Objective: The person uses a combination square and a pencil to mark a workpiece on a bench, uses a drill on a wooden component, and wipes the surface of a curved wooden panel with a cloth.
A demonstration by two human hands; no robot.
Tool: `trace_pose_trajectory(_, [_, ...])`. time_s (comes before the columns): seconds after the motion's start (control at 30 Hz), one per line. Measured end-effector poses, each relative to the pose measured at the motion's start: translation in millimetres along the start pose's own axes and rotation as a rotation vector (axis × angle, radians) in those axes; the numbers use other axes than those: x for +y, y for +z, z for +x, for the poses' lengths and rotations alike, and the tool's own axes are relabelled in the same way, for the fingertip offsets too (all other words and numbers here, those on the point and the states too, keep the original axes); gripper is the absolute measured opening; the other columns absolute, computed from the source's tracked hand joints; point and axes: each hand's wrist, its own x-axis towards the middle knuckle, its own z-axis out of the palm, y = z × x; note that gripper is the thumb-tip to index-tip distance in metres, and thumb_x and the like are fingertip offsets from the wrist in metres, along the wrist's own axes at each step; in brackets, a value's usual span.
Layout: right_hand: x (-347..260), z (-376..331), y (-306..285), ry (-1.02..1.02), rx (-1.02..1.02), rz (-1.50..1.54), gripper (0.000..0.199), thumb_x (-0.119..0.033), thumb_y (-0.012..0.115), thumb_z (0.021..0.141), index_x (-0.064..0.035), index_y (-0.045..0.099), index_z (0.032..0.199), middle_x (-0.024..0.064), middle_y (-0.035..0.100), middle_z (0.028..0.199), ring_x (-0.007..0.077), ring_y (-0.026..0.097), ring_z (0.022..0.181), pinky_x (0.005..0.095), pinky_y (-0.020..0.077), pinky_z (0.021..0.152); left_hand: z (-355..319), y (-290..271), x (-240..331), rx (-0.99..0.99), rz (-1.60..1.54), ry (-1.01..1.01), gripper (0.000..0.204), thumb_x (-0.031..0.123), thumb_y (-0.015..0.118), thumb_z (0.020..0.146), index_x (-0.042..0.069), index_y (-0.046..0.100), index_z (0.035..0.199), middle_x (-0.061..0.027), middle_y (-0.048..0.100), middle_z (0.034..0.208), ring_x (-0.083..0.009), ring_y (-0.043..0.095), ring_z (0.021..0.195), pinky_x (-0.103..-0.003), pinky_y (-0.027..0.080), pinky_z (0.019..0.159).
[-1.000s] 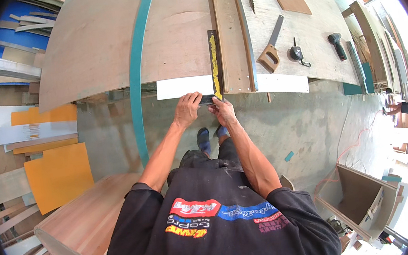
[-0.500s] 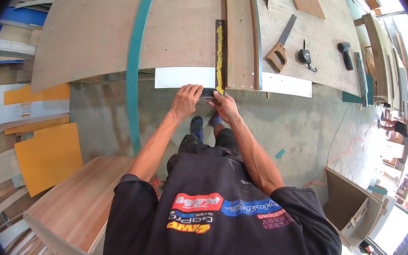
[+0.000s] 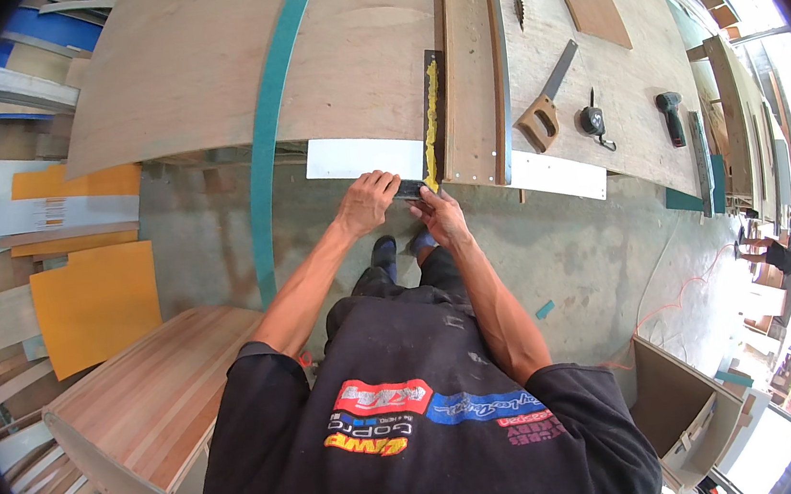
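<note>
At the near edge of the table:
Left hand: the left hand (image 3: 367, 202) has its fingers curled down over the near end of a dark ruler (image 3: 431, 118), pressing on its small dark end piece.
Right hand: the right hand (image 3: 439, 216) pinches the same end piece from the near right side, thumb and fingertips closed on it.
Change: over the last second both hands have kept to the same spot at the ruler's end; only the head has tipped, so the table now fills more of the view. By this, the ruler is being held steady, not moved.
Ruler: one, dark with a yellow stripe, lying near-to-far on the plywood table (image 3: 203, 65), just left of a long wooden plank (image 3: 468, 66).
White strips: two, one (image 3: 362, 157) touching the ruler on its left, one (image 3: 557, 175) to the right.
Tools further right: one handsaw (image 3: 546, 101), one small dark tool with a cord (image 3: 593, 119), one dark power tool (image 3: 669, 110).
Teal strip: one (image 3: 269, 125), running far-to-near on the left.
Floor: one wooden cabinet panel (image 3: 142, 399) near left, one open box (image 3: 687, 404) near right.
</note>
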Motion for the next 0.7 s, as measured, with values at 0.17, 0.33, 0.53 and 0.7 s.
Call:
trace_pose_trajectory(0.17, [5,-2,-7,0.025,-0.017,0.030,0.030,-0.017,0.063,0.100,-0.0040,0.056,0.127,0.0069,0.066,0.113,0.0226,0.068,0.101,0.0339,0.0570,0.079,0,-2,1,0.004,-0.006,0.009,0.048,0.006,0.072,0.073,-0.003,0.062,0.118,-0.0126,0.064,0.111,-0.0282,0.062,0.106,-0.040,0.052,0.091])
trace_pose_trajectory(0.33, [4,-7,-16,0.100,-0.034,0.001,0.037,-0.026,0.065,0.099,-0.0056,0.054,0.127,0.0097,0.064,0.120,0.0242,0.066,0.105,0.0351,0.0563,0.081,0,1,-1,0.028,0.013,0.032,0.048,0.005,0.074,0.072,-0.003,0.063,0.117,-0.0120,0.065,0.110,-0.0277,0.062,0.105,-0.039,0.052,0.090])
trace_pose_trajectory(0.53, [15,-28,-51,0.167,-0.026,-0.069,0.041,-0.034,0.067,0.097,-0.0061,0.055,0.125,0.0110,0.063,0.121,0.0224,0.065,0.101,0.0361,0.0540,0.082,0,0,-2,-0.004,0.015,0.017,0.047,0.007,0.076,0.072,-0.001,0.063,0.117,-0.0103,0.065,0.110,-0.0267,0.062,0.105,-0.038,0.053,0.087])
trace_pose_trajectory(0.7, [24,-50,-93,0.201,0.059,-0.101,0.037,-0.033,0.067,0.097,-0.0071,0.057,0.122,0.0103,0.066,0.116,0.0219,0.066,0.099,0.0364,0.0531,0.081,2,-1,-1,-0.026,0.011,0.027,0.046,0.008,0.076,0.073,0.000,0.064,0.116,-0.0096,0.065,0.110,-0.0261,0.062,0.104,-0.038,0.053,0.085])
